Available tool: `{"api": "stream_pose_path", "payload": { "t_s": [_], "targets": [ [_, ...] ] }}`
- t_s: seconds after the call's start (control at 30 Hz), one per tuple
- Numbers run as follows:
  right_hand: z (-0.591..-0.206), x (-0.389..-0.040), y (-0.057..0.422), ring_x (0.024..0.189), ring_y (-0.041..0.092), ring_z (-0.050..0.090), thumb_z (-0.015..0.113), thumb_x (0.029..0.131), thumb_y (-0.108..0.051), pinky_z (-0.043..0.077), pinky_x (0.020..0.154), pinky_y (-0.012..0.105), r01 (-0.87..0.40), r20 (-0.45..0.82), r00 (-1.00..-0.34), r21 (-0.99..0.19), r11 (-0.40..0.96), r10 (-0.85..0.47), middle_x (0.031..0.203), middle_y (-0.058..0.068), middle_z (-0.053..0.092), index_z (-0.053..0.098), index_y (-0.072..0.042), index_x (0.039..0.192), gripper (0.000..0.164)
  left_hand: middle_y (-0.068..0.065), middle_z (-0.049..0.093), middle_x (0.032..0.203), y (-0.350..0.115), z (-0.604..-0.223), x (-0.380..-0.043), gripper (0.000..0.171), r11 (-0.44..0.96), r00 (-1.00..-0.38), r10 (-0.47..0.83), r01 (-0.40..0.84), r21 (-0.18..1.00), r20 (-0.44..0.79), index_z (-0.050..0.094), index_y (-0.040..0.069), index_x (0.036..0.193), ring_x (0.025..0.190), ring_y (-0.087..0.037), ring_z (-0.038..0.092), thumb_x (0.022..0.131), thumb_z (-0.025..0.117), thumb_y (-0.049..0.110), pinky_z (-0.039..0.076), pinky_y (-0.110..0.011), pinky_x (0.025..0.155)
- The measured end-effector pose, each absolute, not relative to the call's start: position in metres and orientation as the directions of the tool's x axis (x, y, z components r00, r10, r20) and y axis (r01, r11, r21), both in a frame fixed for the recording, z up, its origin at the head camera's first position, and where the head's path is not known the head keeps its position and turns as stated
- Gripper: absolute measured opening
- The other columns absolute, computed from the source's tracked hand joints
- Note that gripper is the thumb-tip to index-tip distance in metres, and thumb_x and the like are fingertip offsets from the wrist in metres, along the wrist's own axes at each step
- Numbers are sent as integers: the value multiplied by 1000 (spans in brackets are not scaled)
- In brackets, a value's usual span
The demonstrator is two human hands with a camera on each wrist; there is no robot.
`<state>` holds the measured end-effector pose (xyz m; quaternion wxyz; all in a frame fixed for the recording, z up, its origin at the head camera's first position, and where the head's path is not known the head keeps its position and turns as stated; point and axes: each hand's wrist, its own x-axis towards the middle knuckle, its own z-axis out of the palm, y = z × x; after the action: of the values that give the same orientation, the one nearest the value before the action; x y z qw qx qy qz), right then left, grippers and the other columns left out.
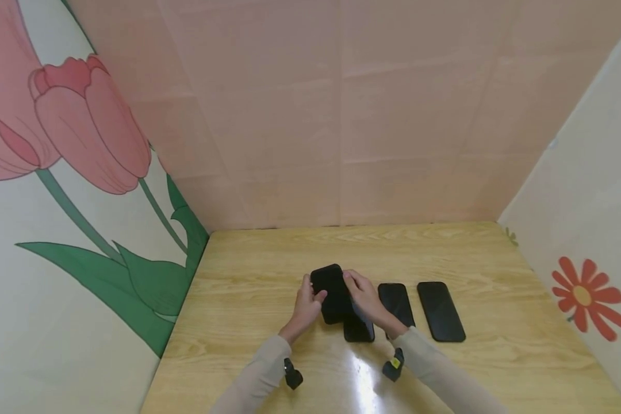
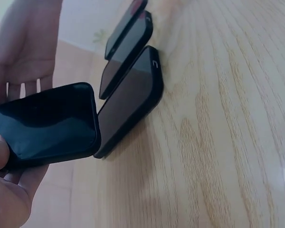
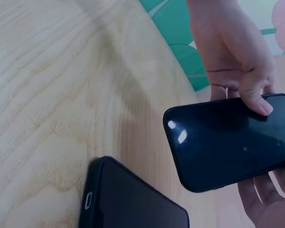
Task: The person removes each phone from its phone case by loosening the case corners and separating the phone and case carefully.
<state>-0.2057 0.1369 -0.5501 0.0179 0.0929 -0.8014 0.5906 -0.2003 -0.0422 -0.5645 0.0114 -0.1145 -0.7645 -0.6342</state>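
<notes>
Both hands hold one black smartphone tilted up above the table. My left hand grips its left side, with the thumb lying across the dark glossy front, as the right wrist view also shows on the phone. At the upper right edge, my right hand grips the same phone, its fingers partly behind it. Just below lies a second phone, partly covered by the held one in the head view. A third phone lies flat beside the right wrist, and a fourth phone is farther right.
The three lying phones form a row on the light wooden table. Behind the table rises a pinkish wall. Side panels carry tulips on the left and a red flower on the right. Each wrist wears a small black device.
</notes>
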Motion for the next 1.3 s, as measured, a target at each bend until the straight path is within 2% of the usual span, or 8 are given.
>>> {"api": "stream_pose_path", "payload": {
  "t_s": [0.1,0.17,0.27,0.47,0.63,0.83,1.0,1.3],
  "targets": [
    [-554,-203,139,85,17,57,47,107,-25,45,76,27,-195,167,-979,-933,303,-115,92,11,64,68,-3,116,31,-31,63,86,-43,-550,-194,23,179,-968,176,210,961,179,43,-9,112,73,-35,62,93,55,-13,49,-24,60],
    [-558,-201,140,87,18,58,49,106,-23,46,77,29,-206,179,-977,-930,303,-113,93,11,65,68,-4,114,29,-32,62,85,-44,-540,-190,22,173,-966,173,220,960,191,43,-10,111,72,-36,61,93,55,-13,47,-22,59],
    [-568,-200,142,94,17,59,51,105,-20,47,84,29,-228,197,-972,-922,312,-128,102,8,68,69,-2,112,26,-31,61,84,-46,-530,-186,21,169,-966,147,238,956,214,43,-10,109,72,-41,62,93,55,-14,46,-22,59],
    [-581,-195,146,94,19,61,54,103,-16,50,82,29,-249,205,-964,-924,291,-171,106,13,69,68,2,113,25,-28,63,89,-48,-527,-187,21,160,-969,122,231,960,213,45,-10,111,77,-37,64,93,55,-12,49,-26,63],
    [-586,-192,145,80,21,64,57,101,-10,55,67,35,-279,245,-958,-912,300,-146,97,16,70,68,6,110,21,-27,63,99,-48,-526,-189,23,126,-969,105,237,963,225,45,-10,114,86,-38,66,94,56,-11,54,-33,71],
    [-591,-193,138,77,28,66,65,93,-1,52,71,46,-286,378,-924,-785,549,58,85,12,72,73,1,96,9,-29,61,104,-43,-527,-188,26,79,-968,102,238,968,230,43,-13,116,93,-42,65,93,56,-12,56,-39,77],
    [-589,-192,132,82,35,68,62,93,3,51,74,54,-196,337,-930,-790,581,144,88,15,72,72,1,93,11,-29,61,108,-41,-526,-188,28,58,-968,114,229,972,222,42,-11,120,96,-42,65,94,54,-12,56,-43,80],
    [-576,-193,128,77,28,63,58,95,5,49,72,49,-126,241,-959,-836,533,151,85,13,70,70,0,89,14,-28,57,124,-42,-522,-186,42,70,-974,116,206,976,197,37,-9,133,115,-39,56,94,52,-13,47,-50,98]
  ]
}}
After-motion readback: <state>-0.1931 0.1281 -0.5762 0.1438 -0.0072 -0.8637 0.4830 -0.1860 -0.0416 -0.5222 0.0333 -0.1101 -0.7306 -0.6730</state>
